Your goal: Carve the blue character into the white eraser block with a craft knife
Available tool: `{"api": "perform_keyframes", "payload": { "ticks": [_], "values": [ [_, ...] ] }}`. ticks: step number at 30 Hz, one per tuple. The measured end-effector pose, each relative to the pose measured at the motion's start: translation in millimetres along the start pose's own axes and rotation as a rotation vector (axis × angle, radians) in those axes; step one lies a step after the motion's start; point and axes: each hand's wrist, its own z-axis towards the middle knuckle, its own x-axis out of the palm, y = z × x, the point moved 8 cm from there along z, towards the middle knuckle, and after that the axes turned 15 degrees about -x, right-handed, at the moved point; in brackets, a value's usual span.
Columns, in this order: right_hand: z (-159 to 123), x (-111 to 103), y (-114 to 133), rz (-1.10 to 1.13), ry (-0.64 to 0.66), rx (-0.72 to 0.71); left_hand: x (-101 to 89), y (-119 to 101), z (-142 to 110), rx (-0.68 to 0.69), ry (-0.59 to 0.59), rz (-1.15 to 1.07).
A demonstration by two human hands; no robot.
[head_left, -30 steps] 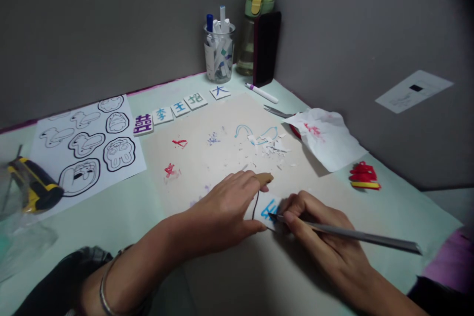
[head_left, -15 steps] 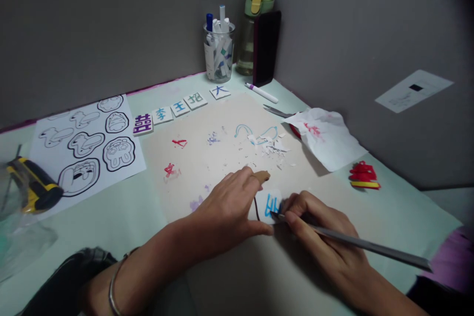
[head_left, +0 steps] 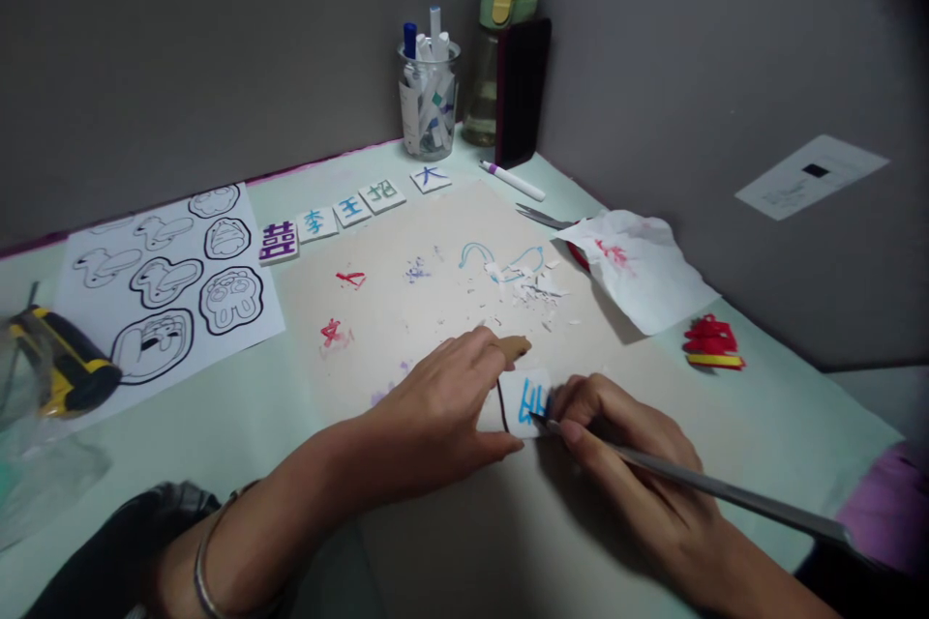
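A white rubber block (head_left: 517, 397) with a blue drawn character and a dark line across it lies flat on the beige board (head_left: 406, 329). My left hand (head_left: 450, 397) presses down on its left part, thumb at the near edge and fingers over the far side. A tan piece (head_left: 515, 346), perhaps a wrap on a finger, shows at those fingertips. In my right hand (head_left: 631, 464), a slim grey carving knife (head_left: 697, 481) is pinched like a pen. The blade's dark tip touches the block at the blue character.
White shavings (head_left: 537, 290) lie beyond my hands. Several carved blocks (head_left: 317, 223) line the back left. A jar of markers (head_left: 430, 106), a bottle (head_left: 483, 87) and a phone (head_left: 523, 92) stand behind. Scissors (head_left: 537, 215) sit partly under crumpled paper (head_left: 639, 271); a yellow-black cutter (head_left: 65, 363) lies left.
The block has turned slightly under my left hand. The knife's handle end has swung a little down and right, while its tip stays at the blue character.
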Motion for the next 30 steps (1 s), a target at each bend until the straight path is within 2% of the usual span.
{"api": "perform_keyframes", "payload": {
  "ticks": [17,30],
  "values": [
    [2.5,-0.5,0.9,-0.017,0.011,0.009,0.0,-0.9,-2.0,0.021,-0.022,0.024],
    [-5.2,-1.9,-18.9,0.132,-0.102,0.164,4.4,0.9,1.9,-0.051,-0.109,0.104]
  ]
}}
